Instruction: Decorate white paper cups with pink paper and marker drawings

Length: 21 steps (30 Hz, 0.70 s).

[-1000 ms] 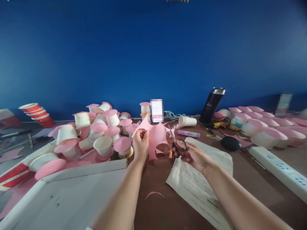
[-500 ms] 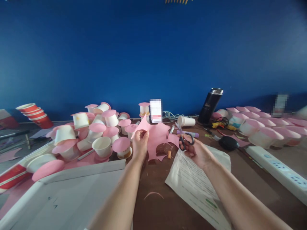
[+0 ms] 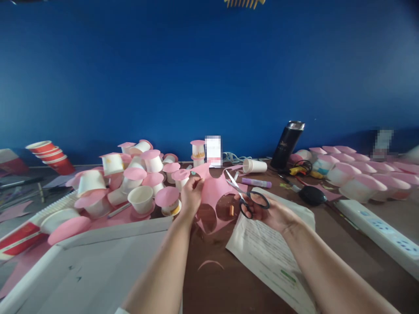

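Observation:
My left hand (image 3: 192, 195) pinches the left side of a pink paper sheet (image 3: 211, 192) with round pieces cut out of its edges. In my right hand (image 3: 270, 213) is a pair of scissors (image 3: 244, 192) with black handles. Their blades are spread and point up and left, near the sheet's right side. A small orange stub (image 3: 231, 210) lies on the brown table just below the sheet. Beneath my right hand rests a printed paper sheet (image 3: 262, 253). A thin pink paper strip (image 3: 210, 264) curves on the table between my forearms.
Paper cups with pink discs (image 3: 166, 198) crowd the left, beside a grey-white board (image 3: 108, 261). More disc-topped cups (image 3: 362, 185) stand at right, near a power strip (image 3: 379, 231). A black flask (image 3: 288, 144), cup stack (image 3: 254, 165) and purple marker (image 3: 257, 182) are farther back.
The scissors have turned and their blades now show spread apart. The pink sheet has shifted in my left hand, its lower part hanging closer to me.

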Motion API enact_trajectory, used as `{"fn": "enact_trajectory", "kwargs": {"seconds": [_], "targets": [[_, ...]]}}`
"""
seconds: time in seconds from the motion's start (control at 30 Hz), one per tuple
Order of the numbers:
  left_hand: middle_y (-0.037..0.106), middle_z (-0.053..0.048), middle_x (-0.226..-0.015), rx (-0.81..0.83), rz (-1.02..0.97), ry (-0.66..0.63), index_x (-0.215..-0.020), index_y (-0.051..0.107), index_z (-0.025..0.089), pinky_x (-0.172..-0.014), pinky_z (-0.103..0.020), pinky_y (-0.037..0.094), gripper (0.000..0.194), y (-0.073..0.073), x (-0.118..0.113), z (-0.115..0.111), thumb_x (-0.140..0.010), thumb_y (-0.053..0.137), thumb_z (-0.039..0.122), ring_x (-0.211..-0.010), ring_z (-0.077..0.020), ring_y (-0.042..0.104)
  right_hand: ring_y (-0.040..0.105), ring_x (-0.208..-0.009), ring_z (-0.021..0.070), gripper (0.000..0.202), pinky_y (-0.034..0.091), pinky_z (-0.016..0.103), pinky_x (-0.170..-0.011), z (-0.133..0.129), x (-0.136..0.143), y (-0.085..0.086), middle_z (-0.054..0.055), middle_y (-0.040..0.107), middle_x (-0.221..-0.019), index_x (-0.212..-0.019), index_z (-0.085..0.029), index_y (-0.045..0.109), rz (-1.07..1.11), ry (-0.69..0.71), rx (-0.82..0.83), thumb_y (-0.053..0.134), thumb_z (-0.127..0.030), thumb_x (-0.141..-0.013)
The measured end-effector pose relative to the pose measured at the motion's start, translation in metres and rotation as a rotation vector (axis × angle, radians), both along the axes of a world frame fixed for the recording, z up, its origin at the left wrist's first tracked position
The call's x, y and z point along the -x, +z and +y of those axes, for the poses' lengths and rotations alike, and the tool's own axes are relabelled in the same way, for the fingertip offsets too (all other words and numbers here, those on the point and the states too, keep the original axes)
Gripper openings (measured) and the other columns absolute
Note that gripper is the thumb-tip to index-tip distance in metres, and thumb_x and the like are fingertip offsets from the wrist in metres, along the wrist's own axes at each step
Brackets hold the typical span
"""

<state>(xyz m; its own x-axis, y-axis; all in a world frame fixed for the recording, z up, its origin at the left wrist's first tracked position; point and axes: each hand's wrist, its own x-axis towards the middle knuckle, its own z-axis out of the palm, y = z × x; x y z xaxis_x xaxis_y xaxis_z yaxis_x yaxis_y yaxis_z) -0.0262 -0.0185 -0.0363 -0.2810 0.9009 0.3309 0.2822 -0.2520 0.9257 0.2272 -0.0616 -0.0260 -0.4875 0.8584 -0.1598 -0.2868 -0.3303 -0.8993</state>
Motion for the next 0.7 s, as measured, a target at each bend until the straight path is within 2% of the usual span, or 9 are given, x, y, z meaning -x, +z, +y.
{"fn": "enact_trajectory", "kwargs": {"seconds": [0.13,0.3,0.43,0.53,0.63,0.7], "targets": [[0.068,-0.002,-0.076,-0.082,0.032,0.066,-0.077,0.067,0.020,-0.073,-0.029,0.044,0.018,-0.001,0.001,0.001,-0.081,0.064,0.037,-0.073,-0.0181,0.060,0.061,-0.070,0.0122,0.046,0.039,0.022,-0.056,-0.003,0.002,0.006,0.007,0.071,-0.088,-0.103,-0.017,0.075,-0.131,-0.004,-0.064,0.081,-0.053,-0.075],[0.071,-0.004,-0.078,-0.080,0.016,0.126,-0.077,0.068,0.021,-0.072,-0.030,0.046,0.017,-0.002,0.004,0.003,-0.082,0.064,0.037,-0.075,-0.0201,0.062,0.059,-0.068,0.0128,0.042,0.033,0.023,-0.052,-0.002,0.001,0.007,0.007,0.071,-0.086,-0.095,-0.016,0.074,-0.197,0.001,-0.132,0.081,-0.052,-0.076],[0.070,-0.003,-0.075,-0.064,-0.015,0.019,-0.077,0.069,0.020,-0.070,-0.030,0.046,0.016,0.004,0.000,-0.002,-0.081,0.066,0.036,-0.072,-0.0196,0.061,0.057,-0.066,0.0122,0.039,0.034,0.024,-0.051,0.001,0.000,0.004,0.006,0.069,-0.082,-0.093,-0.017,0.073,-0.203,-0.043,-0.115,0.080,-0.052,-0.077],[0.068,-0.002,-0.073,-0.067,-0.033,-0.074,-0.074,0.069,0.021,-0.071,-0.030,0.047,0.014,0.009,-0.004,-0.006,-0.080,0.068,0.033,-0.072,-0.0191,0.061,0.054,-0.064,0.0117,0.036,0.036,0.024,-0.051,0.001,0.002,0.003,0.004,0.066,-0.077,-0.082,-0.018,0.071,-0.213,-0.111,-0.100,0.083,-0.051,-0.073],[0.066,-0.002,-0.072,-0.081,-0.036,-0.087,-0.070,0.066,0.021,-0.071,-0.030,0.047,0.013,0.009,-0.006,-0.007,-0.079,0.068,0.030,-0.072,-0.0187,0.061,0.049,-0.061,0.0101,0.034,0.035,0.023,-0.049,-0.001,0.004,0.006,0.002,0.059,-0.071,-0.067,-0.019,0.065,-0.198,-0.156,-0.111,0.088,-0.044,-0.067],[0.066,-0.002,-0.073,-0.072,-0.032,-0.082,-0.071,0.066,0.021,-0.071,-0.030,0.046,0.012,0.006,-0.005,-0.005,-0.079,0.067,0.030,-0.072,-0.0186,0.060,0.046,-0.059,0.0092,0.034,0.031,0.022,-0.045,-0.001,0.006,0.008,0.001,0.057,-0.070,-0.066,-0.019,0.064,-0.175,-0.171,-0.128,0.090,-0.041,-0.066]]}}
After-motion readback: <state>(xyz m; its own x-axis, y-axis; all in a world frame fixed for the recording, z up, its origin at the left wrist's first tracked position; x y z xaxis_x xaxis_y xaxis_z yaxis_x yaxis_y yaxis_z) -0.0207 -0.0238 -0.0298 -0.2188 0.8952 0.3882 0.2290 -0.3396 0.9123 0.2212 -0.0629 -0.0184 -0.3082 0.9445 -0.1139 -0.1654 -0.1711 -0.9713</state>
